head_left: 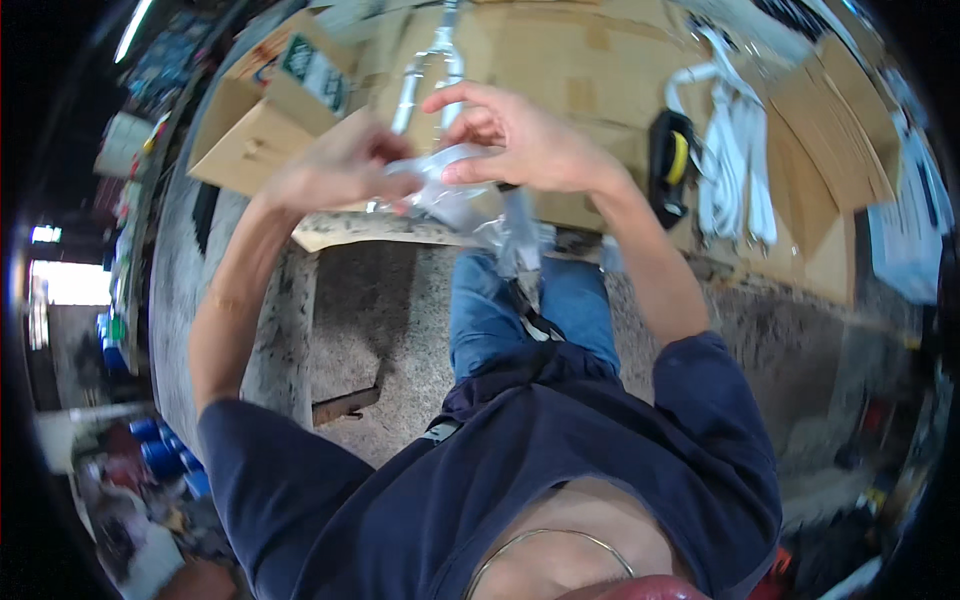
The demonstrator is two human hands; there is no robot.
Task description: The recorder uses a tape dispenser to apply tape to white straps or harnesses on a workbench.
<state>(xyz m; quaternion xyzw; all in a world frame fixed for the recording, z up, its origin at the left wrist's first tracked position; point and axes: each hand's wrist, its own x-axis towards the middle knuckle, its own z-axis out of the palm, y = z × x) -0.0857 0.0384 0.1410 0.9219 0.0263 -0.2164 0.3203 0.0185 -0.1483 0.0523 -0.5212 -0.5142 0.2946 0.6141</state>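
Note:
A crumpled clear plastic bag (468,212) hangs between my hands above the near edge of the table, its lower end drooping over my lap. My left hand (340,168), blurred by motion, is closed with its fingertips at the bag's left side. My right hand (535,140) pinches the bag's upper edge with the thumb, its other fingers curled and partly raised. Whether anything lies inside the bag I cannot make out. Just beyond my hands, a white strap (443,42) with a forked lower part stretches across the cardboard-covered table.
An open cardboard box (255,135) stands at the left. Right of my right hand lies a black tool with a yellow part (676,160), beside a bundle of white straps (728,165). Farther right are folded cardboard (835,125) and a light-blue plastic-wrapped pack (905,245).

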